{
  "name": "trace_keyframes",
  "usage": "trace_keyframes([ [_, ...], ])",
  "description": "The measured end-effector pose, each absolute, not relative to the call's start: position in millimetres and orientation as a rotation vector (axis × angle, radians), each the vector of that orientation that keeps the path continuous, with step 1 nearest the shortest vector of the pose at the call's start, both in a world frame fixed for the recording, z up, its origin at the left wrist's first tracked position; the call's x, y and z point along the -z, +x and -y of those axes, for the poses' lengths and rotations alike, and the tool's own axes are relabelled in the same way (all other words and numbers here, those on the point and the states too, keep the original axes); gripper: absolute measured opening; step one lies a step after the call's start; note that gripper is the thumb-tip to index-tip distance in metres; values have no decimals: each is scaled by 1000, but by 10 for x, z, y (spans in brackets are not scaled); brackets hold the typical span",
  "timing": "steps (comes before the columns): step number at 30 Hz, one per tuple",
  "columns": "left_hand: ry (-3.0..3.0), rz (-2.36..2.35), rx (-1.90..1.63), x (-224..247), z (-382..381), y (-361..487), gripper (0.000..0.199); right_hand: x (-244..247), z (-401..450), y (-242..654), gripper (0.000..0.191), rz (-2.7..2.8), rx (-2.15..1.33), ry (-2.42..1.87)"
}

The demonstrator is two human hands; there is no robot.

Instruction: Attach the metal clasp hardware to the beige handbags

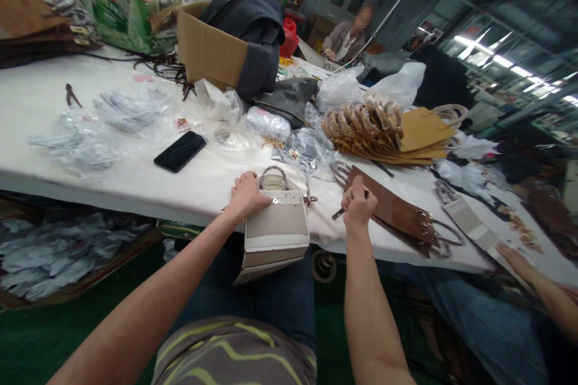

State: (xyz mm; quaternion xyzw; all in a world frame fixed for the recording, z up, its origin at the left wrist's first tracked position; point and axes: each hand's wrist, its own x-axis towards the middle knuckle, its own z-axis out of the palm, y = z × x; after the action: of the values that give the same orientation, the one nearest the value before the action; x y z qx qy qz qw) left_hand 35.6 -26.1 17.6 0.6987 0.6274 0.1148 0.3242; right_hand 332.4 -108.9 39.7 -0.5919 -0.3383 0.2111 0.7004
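A small cream handbag (276,219) with a wrapped loop handle rests at the table's front edge, its lower part jutting out over my lap. My left hand (247,195) grips the bag's upper left corner, thumb on the front near the metal fittings. To the right of the bag, my right hand (359,204) is closed around a slim dark tool (337,214); its tip points left, and its exact kind is hard to make out. Just beyond that hand lies a flat brown bag piece (397,210) with wrapped handles and metal fittings.
A black phone (180,151), plastic-wrapped parts (130,109) and pliers (71,96) lie to the left. Behind stands a cardboard box (212,51) holding dark cloth. Tan bag pieces (424,132) are stacked back right. A co-worker's hand (517,261) touches another cream piece at right.
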Motion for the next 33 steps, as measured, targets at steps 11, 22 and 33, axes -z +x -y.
trace_keyframes([
  [11,1891,-1630,-191,-227,209,372,75,-801,978,1945,71,1092,-724,-1014],
  [22,1894,-1589,-221,-268,243,328,74,-535,815,1666,74,1071,-896,-894],
  [33,1902,-1586,-256,-196,246,326,75,-470,817,1589,61,960,-682,-1085],
])
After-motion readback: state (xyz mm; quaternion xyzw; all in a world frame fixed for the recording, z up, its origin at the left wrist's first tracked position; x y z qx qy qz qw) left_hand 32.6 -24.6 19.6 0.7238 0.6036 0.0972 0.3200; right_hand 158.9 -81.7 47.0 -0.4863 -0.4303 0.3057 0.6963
